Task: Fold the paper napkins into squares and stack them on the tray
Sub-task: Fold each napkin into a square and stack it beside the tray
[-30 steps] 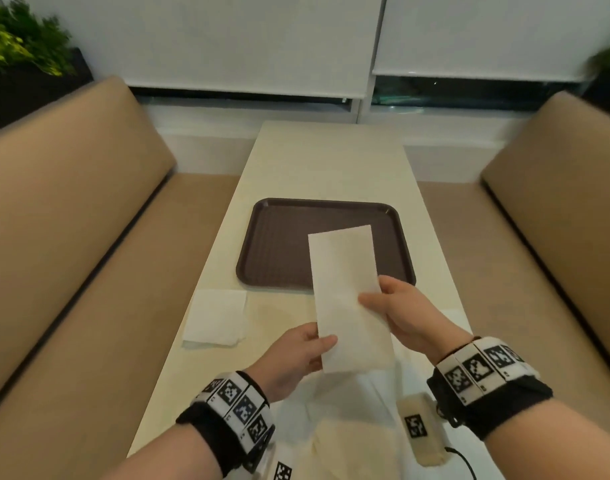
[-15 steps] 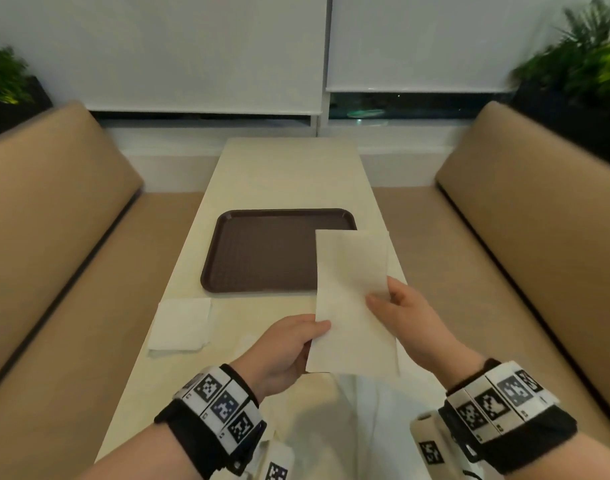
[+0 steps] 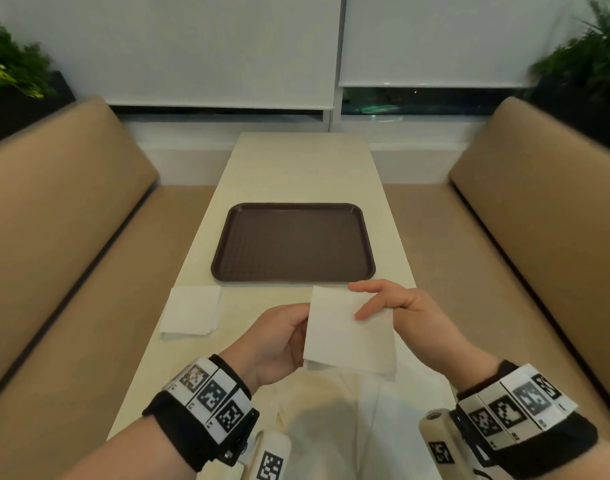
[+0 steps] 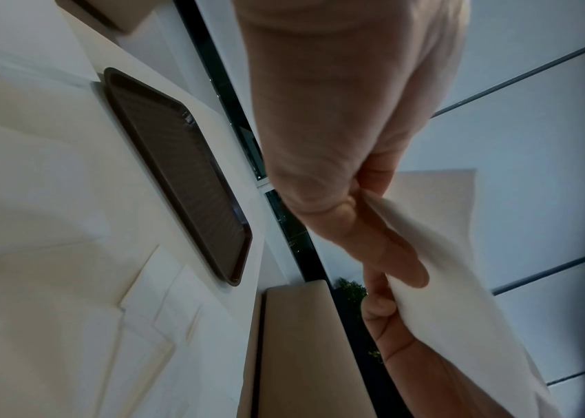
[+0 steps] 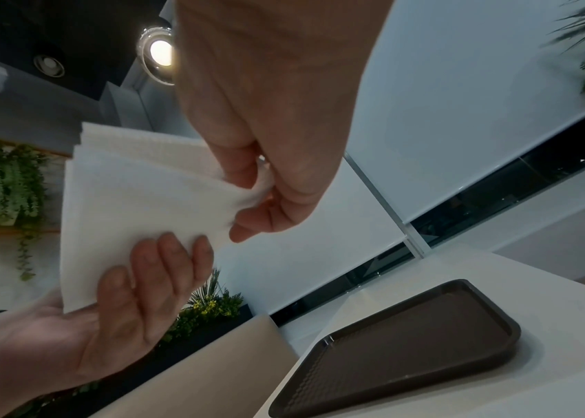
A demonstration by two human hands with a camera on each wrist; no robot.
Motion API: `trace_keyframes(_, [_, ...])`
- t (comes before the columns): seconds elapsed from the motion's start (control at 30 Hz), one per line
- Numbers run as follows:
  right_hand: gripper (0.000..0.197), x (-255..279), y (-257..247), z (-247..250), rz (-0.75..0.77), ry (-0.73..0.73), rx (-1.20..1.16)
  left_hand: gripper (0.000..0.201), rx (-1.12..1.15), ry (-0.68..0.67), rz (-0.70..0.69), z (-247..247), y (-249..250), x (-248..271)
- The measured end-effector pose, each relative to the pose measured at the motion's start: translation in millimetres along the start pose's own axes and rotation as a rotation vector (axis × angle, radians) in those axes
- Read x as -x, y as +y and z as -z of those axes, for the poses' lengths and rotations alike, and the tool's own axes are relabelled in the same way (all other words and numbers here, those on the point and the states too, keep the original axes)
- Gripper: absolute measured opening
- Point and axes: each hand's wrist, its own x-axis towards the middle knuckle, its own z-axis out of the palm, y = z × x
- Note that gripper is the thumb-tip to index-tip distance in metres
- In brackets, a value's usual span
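Both hands on the napkin (image 3: 348, 332), held in the air over the near table (image 3: 296, 168), short of the tray (image 3: 293, 242). Left hand (image 3: 276, 344) pinches the left edge, thumb on top, fingers (image 5: 162, 271) flat underneath. Right hand (image 3: 400, 313) pinches the far right corner, thumb over. Paper's thin, light, floppy, prob. tears easily; best held at edges and corners w/ two hands. Vs half a sec ago: long strip's now folded to a near-square. Tray's bare.
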Motion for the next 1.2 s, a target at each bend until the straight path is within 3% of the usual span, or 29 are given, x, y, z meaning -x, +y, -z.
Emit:
trace_keyframes(0.2, [0.068,0,-7,-6,0.010,-0.027,0.107,0.038,0.001,0.054,-0.004,3,-2,1])
trace_keyframes(0.33, [0.072,-1,-6,-12,0.052,0.003,0.268,0.051,-0.013,0.007,-0.014,5,-3,4])
trace_keyframes(0.5, [0.075,3,-6,-19,0.099,0.052,0.318,0.032,-0.180,0.090,-0.159,6,-10,7])
trace_keyframes(0.63, [0.074,5,-5,-22,0.109,-0.014,0.312,0.021,-0.244,0.168,-0.242,6,-19,6])
trace_keyframes(0.73, [0.060,8,-12,-16,0.063,-0.102,0.234,0.023,-0.443,0.258,-0.371,11,-23,7])
trace_keyframes(0.83, [0.050,6,-26,-7,0.014,-0.054,0.112,0.024,-0.635,0.255,-0.475,16,-26,11])
trace_keyframes(0.9, [0.030,2,-32,-14,-0.048,-0.081,0.223,0.027,-0.686,0.232,-0.499,17,-29,14])
trace_keyframes(0.97, [0.024,-3,-32,-27,-0.066,-0.148,0.497,0.032,-0.713,0.200,-0.508,17,-33,15])
trace_keyframes(1.03, [0.030,-6,-29,-38,-0.050,-0.186,0.624,0.029,-0.717,0.180,-0.505,16,-36,16])
trace_keyframes(1.2, [0.035,-5,-30,-43,-0.044,-0.178,0.659,0.023,-0.660,0.188,-0.497,14,-32,16])
